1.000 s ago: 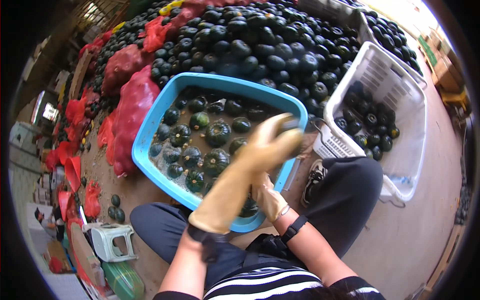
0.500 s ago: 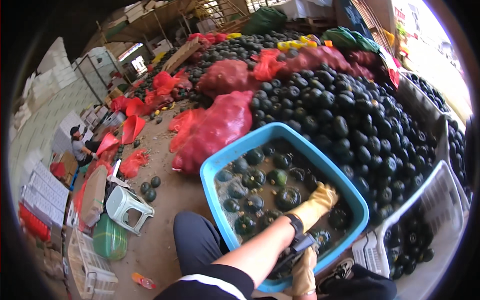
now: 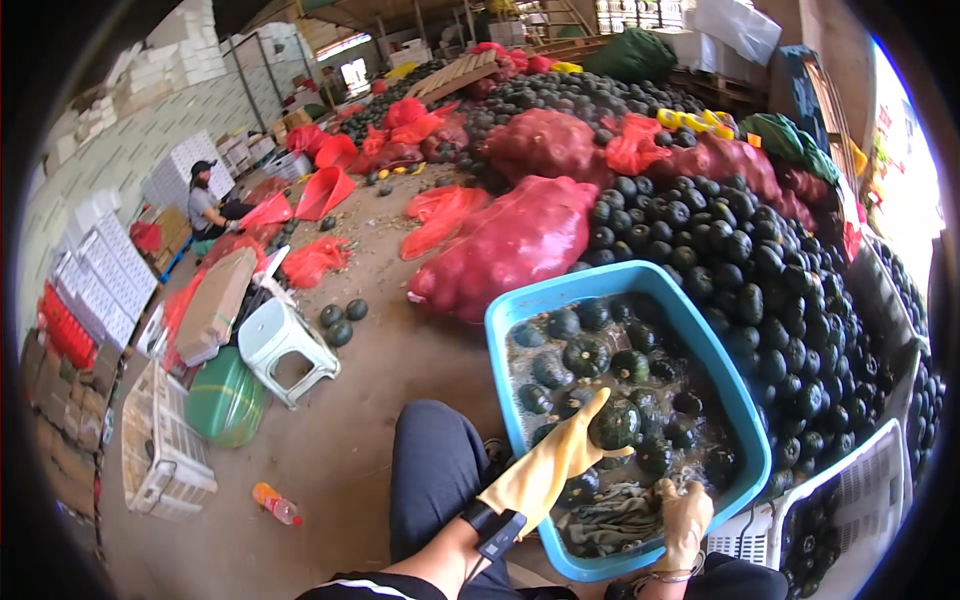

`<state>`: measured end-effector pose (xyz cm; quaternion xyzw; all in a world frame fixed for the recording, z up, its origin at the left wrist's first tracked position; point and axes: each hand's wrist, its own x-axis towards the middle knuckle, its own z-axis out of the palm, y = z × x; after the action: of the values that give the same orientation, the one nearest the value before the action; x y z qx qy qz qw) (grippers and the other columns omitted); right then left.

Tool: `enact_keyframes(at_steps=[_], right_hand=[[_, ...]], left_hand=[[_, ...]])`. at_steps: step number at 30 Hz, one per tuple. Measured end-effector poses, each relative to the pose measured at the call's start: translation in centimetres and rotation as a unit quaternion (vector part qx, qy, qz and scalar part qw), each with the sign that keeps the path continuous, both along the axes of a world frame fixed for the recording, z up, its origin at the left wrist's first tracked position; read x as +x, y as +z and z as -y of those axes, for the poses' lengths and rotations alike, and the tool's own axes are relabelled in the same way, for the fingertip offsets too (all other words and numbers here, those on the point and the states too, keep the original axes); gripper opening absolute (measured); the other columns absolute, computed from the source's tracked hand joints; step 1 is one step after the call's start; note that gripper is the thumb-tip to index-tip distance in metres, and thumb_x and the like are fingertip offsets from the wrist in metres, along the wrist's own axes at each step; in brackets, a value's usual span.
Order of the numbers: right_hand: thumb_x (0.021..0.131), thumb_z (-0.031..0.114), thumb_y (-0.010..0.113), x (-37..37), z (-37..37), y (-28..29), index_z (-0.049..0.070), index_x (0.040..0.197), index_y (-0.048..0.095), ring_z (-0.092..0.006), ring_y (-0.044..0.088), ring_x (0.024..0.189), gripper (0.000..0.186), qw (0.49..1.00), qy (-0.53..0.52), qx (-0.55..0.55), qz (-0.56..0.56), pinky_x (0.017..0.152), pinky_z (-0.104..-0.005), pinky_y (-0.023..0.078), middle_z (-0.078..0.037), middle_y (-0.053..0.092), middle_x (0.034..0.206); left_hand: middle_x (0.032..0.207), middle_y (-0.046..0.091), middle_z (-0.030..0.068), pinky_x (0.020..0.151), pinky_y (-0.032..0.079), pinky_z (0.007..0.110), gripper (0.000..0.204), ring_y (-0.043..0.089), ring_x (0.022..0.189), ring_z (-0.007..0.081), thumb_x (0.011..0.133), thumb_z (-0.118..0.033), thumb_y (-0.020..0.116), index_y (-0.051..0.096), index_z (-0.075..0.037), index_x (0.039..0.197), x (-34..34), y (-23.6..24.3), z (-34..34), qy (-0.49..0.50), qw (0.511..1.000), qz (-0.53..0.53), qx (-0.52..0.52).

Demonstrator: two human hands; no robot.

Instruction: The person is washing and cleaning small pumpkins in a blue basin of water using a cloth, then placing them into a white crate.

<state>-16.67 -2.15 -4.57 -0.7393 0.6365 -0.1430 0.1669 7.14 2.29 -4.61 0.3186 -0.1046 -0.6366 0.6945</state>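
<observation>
Half a second ago the left hand (image 3: 548,464) reached toward the far right of the blue tub (image 3: 735,400); now it is back over the middle with a dark green squash (image 3: 615,425) between its spread thumb and fingers, apparently gripped, so one piece looks singled out for handling. The view has also swung, setting the tub farther right and bringing a wet greyish cloth (image 3: 605,520) into sight at its near end. The right hand (image 3: 686,520), gloved too, is curled beside that cloth; whether it is closed on anything I cannot tell. More squash float around them in murky water. The tub stands on a dusty concrete floor (image 3: 340,450), against a big heap of squash (image 3: 790,340) on the right and a stuffed red net sack (image 3: 515,245) beyond, with a white crate (image 3: 745,537) just beside its near right corner. Leftward are a pale plastic stool (image 3: 272,330), a green bundle (image 3: 225,400) and a drink bottle (image 3: 277,503) lying down; farther back in the warehouse-like room, a person in a cap (image 3: 208,208) sits low.
</observation>
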Motion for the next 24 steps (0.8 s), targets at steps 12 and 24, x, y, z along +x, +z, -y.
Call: enact_keyframes(at_steps=[12, 24], right_hand=[[0.090, 0.029, 0.066, 0.2, 4.8, -9.9, 0.007, 0.093, 0.079, -0.0320, 0.077, 0.095, 0.026, 0.922, 0.237, 0.072, -0.296, 0.082, -0.0428, 0.060, -0.016, 0.079, 0.100], [0.096, 0.039, 0.070, 4.2, -3.0, 2.5, 0.003, 0.104, 0.074, -0.0216, 0.066, 0.091, 0.037, 0.936, 0.151, 0.047, 0.313, 0.085, -0.0367, 0.052, -0.008, 0.072, 0.096]], left_hand=[[0.131, 0.065, 0.0088, 0.113, 0.042, 0.043, 0.043, 0.060, 0.123, 0.0230, 0.107, -0.032, 0.048, 0.057, -0.005, 0.139, -0.7, 0.5, -9.3, -0.033, 0.990, -0.124, -0.050], [0.142, 0.058, 0.0107, 0.114, 0.037, 0.039, 0.046, 0.053, 0.131, 0.0289, 0.106, -0.022, 0.046, 0.051, -0.002, 0.147, -4.9, -2.5, -7.0, -0.114, 0.982, -0.140, -0.049]])
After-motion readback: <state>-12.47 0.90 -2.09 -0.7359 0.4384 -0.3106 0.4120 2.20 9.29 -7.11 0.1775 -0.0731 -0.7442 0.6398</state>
